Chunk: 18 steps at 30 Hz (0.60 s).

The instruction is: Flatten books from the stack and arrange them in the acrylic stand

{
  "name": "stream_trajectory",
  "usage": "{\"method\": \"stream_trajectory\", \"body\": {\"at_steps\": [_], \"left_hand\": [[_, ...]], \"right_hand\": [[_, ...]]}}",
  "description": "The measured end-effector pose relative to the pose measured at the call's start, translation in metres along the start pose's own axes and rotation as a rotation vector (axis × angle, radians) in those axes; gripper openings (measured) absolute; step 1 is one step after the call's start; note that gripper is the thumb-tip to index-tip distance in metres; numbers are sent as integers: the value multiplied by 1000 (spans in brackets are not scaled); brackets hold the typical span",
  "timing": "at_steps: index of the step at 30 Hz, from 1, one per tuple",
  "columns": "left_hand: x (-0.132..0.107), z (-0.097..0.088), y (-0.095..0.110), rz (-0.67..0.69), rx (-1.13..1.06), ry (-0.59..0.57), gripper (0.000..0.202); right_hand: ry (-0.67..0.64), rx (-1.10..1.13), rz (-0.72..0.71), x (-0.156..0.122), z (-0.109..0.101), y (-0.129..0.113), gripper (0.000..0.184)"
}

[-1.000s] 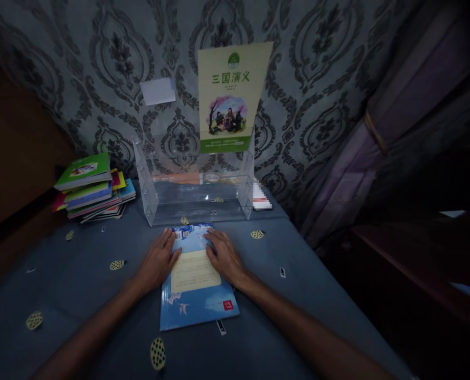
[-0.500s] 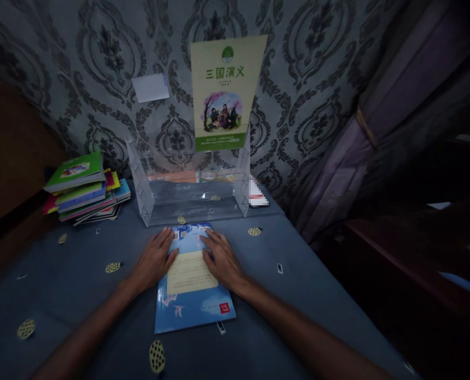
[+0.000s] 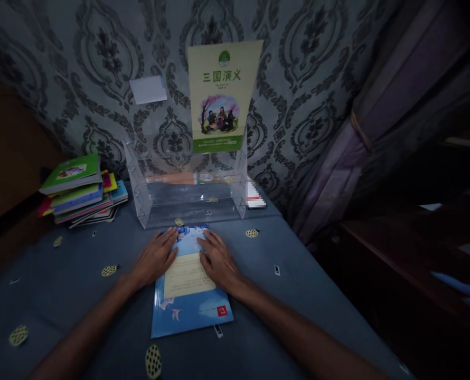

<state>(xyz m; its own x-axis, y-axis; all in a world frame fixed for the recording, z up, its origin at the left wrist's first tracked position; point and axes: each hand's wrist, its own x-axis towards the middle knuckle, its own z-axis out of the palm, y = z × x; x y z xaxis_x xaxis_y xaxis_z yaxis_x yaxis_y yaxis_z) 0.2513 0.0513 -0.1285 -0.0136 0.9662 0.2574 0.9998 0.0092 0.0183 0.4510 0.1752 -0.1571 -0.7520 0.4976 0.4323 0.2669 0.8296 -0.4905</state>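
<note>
On cloth (image 3: 259, 256), flattened hands (image 3: 154, 256) (image 3: 219, 261) touch a book (image 3: 189, 277).

Dim, cool light leaves the middle of the frame clearest, while the far right and left edges sink towards black. A small bright glint sits on the clear rack (image 3: 187, 210) at centre. Fine print on the blue book (image 3: 191, 314), lower centre, is too soft to read. Wallpaper (image 3: 112, 58) smears and stretches towards the upper-left corner; coarse pixels cover a patch right of centre.

The blue book (image 3: 190, 277) looks glossy, the rack (image 3: 187, 194) smooth plastic.
</note>
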Motion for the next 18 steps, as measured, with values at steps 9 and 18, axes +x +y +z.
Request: {"method": "stream_trajectory", "body": {"at_steps": [9,18], "left_hand": [[19,2,9,-3,-1,22,47],[33,14,17,80,-45,-16,46]], "right_hand": [[24,-18,-50,2,-6,3,39],[16,-67,-72,4,-7,4,39]]}}
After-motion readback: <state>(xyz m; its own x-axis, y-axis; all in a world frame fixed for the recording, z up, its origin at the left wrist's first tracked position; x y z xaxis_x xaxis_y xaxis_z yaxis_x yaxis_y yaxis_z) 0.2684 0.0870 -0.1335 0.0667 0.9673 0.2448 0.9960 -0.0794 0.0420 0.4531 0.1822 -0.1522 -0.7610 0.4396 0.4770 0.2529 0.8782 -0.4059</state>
